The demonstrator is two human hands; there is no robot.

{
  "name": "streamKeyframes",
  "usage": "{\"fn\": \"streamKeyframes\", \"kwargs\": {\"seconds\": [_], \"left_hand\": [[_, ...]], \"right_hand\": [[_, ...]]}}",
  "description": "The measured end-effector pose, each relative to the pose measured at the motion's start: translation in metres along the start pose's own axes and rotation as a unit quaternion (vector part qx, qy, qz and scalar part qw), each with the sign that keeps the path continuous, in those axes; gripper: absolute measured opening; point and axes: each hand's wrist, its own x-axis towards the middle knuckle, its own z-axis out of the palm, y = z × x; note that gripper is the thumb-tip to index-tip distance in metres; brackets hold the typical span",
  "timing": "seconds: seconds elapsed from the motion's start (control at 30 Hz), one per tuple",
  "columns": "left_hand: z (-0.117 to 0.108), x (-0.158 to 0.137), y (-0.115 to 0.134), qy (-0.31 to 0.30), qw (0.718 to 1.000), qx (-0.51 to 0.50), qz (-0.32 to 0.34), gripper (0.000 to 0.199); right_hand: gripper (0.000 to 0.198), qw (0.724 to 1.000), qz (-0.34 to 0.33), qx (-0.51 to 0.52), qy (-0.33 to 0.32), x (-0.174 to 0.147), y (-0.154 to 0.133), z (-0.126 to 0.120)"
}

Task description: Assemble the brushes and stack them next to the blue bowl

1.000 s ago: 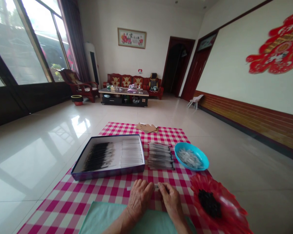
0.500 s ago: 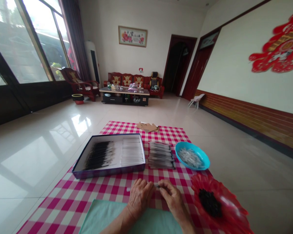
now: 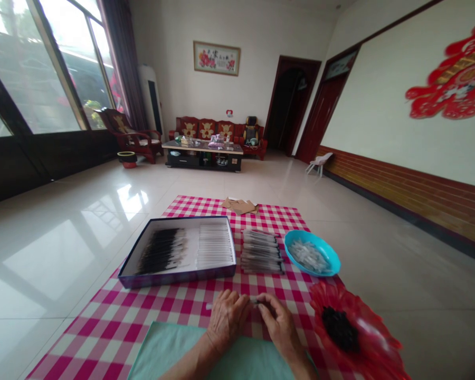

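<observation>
My left hand (image 3: 228, 315) is wrapped around a pen (image 3: 254, 301), whose pale end sticks out past the left side of the fist. At its other, dark end, the fingertips of my right hand (image 3: 276, 316) pinch the pen. Both hands are above the checked cloth, by the edge of a mint-green cloth (image 3: 170, 345). Beyond them lies a row of clear pens with dark ends (image 3: 261, 252). A shallow box (image 3: 178, 275) to the left holds black thin pen parts (image 3: 160, 252) and clear tubes (image 3: 216, 247).
A blue bowl (image 3: 334, 261) of small translucent caps stands at the right. Nearer is a red flower-shaped dish (image 3: 374, 338) with small black pieces (image 3: 339, 328) in it. Cardboard scraps (image 3: 240, 205) lie at the far edge of the checked tablecloth (image 3: 91, 322).
Both hands keep their grip on the pen in nearly the same place. The view shifts very slightly; nothing else visibly moves.
</observation>
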Motion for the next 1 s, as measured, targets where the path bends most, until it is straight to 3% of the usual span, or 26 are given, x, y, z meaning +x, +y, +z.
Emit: {"fn": "streamKeyframes", "kwargs": {"seconds": [0.13,0.37,0.53,0.7,0.8,1.0], "left_hand": [[0.0009,-0.0003,-0.0006,0.000,1.000,-0.002,0.004,0.019],[0.0012,-0.0020,-0.0007,0.012,1.000,-0.001,0.008,0.018],[0.0012,-0.0012,-0.0002,0.005,1.000,0.002,0.009,0.019],[0.0013,-0.0009,-0.0015,-0.010,1.000,-0.001,0.010,0.020],[0.0018,-0.0009,-0.0026,-0.010,1.000,-0.003,0.012,0.021],[0.0021,-0.0019,-0.0018,-0.016,1.000,0.002,0.014,0.023]], "right_hand": [[0.033,0.999,0.021,0.043,-0.023,-0.0011,-0.0004,-0.0008],[0.026,0.997,0.004,-0.076,0.010,0.0009,-0.0051,0.0007],[0.020,0.999,-0.021,-0.037,-0.009,-0.0019,-0.0004,-0.0009],[0.029,0.999,0.021,0.029,-0.028,-0.0038,-0.0023,-0.0007],[0.028,0.999,0.034,-0.002,-0.007,-0.0021,-0.0052,0.0001],[0.023,0.997,-0.030,-0.071,0.010,-0.0006,-0.0042,-0.0007]]}}
